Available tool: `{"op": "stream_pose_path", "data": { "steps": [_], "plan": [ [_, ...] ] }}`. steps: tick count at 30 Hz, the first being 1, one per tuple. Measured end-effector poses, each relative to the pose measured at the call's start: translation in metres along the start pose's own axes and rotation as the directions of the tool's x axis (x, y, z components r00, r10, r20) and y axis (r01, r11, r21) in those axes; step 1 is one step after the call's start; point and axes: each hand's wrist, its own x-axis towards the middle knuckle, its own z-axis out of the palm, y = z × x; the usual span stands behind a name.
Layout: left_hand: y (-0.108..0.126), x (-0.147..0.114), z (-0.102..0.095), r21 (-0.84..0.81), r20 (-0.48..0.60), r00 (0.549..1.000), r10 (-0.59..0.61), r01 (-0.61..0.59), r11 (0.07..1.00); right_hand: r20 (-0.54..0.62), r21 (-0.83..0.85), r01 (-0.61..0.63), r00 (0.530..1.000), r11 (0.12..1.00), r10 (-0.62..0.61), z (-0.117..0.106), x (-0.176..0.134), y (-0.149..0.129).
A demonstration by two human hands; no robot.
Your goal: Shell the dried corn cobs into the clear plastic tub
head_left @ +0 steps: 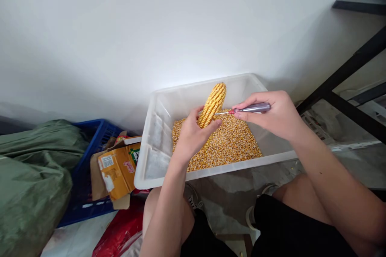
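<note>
In the head view my left hand (194,132) is wrapped round the lower part of a yellow corn cob (214,102), which tilts up and to the right with its kernels on. My right hand (271,110) grips a screwdriver (255,107) by its clear purplish handle. The thin metal shaft points left and its end meets the side of the cob near my left thumb; the very tip is hard to make out. Both hands are above a whitish plastic tub (157,128) that holds a layer of loose corn kernels (229,144).
A blue plastic crate (90,156) with a green cloth or bag (36,164) stands at the left, beside a torn cardboard box (119,170) and a red bag (123,225). A black metal frame (346,72) rises at the right. Behind the tub is a white wall (181,20).
</note>
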Motion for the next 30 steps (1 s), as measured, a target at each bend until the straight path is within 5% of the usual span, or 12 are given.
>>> {"op": "stream_pose_path", "data": {
  "steps": [10, 30],
  "plan": [
    [-0.006, 0.001, 0.0, 0.235, -0.106, 0.983, 0.148, -0.119, 0.965, -0.02, -0.059, -0.02, 1.0, 0.998, 0.018, -0.006, 0.005, 0.014],
    [-0.006, 0.001, -0.002, 0.205, -0.152, 0.976, 0.155, -0.122, 0.971, -0.066, -0.035, 0.016, 0.998, 0.999, -0.018, 0.007, -0.004, 0.015]
  ]
}}
